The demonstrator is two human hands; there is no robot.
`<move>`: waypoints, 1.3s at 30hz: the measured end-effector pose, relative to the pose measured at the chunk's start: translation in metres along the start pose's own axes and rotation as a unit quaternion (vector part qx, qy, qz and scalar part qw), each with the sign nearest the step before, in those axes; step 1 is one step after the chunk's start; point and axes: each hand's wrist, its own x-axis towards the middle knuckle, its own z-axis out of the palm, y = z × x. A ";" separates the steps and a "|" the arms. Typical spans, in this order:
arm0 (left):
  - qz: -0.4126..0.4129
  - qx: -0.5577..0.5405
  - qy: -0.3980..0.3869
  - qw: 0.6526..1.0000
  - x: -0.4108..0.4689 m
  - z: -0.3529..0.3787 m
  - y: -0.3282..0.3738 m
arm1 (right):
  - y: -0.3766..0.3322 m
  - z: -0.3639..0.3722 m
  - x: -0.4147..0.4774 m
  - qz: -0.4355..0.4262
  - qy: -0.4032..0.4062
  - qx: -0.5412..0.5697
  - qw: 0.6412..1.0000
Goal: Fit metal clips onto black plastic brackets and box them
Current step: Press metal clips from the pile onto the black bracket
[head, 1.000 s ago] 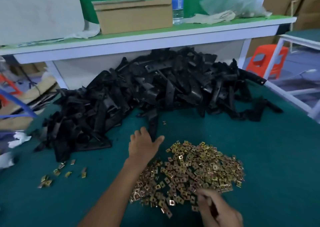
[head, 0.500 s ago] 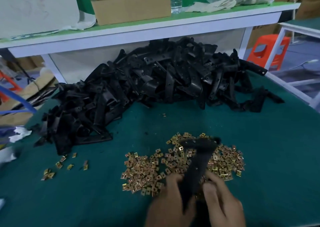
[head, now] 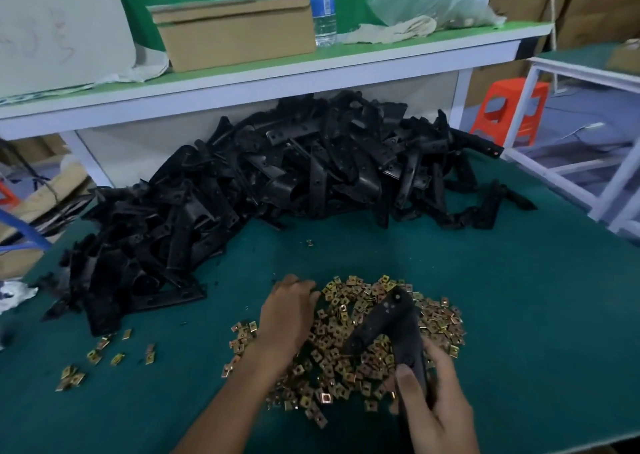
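1 bracket (head: 398,318) in R hand (head: 433,405) grip, btm hidden | L hand (head: 291,315) on clips (head: 349,301), hold unclear

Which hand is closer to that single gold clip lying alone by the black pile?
Left. The left hand is at the clip heap, just on the person's side of the lone clip; the right hand is farther back and right, gripping a black bracket.

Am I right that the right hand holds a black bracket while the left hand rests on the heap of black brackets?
Not quite: the head view shows the left hand on the pile of gold clips, not the bracket heap. The right hand does hold a black bracket.
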 end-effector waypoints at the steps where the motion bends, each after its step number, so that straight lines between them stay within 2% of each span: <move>1: 0.001 -0.007 0.007 1.000 0.001 0.001 0.000 | 0.000 0.000 0.000 -0.005 -0.006 -0.007 1.000; 6: 0.007 -0.056 0.016 0.998 -0.005 -0.009 0.006 | 0.001 0.003 -0.001 -0.017 -0.023 -0.016 0.999; 8: -0.001 -0.129 0.015 0.991 -0.015 -0.017 0.007 | 0.001 0.006 -0.002 -0.018 -0.032 -0.015 0.999; 12: 0.016 -0.273 -0.005 0.962 -0.040 -0.038 0.015 | 0.000 0.016 -0.001 -0.007 -0.044 -0.007 0.999; 18: -0.054 -0.446 -0.042 0.892 -0.078 -0.056 0.012 | -0.001 0.020 -0.003 -0.028 -0.061 -0.037 0.997; 22: -0.074 -0.479 -0.019 0.874 -0.088 -0.054 0.010 | -0.003 0.016 -0.005 -0.037 -0.077 -0.063 0.994; 27: -0.086 -0.469 -0.033 0.878 -0.091 -0.050 0.012 | -0.004 0.016 -0.007 -0.050 -0.085 -0.065 0.993; 33: -0.108 -0.539 -0.071 0.833 -0.089 -0.050 0.013 | -0.002 0.016 -0.005 -0.048 -0.101 -0.084 0.990; 39: -0.112 -0.558 -0.089 0.818 -0.090 -0.049 0.017 | -0.001 0.018 -0.004 -0.014 -0.100 -0.085 0.991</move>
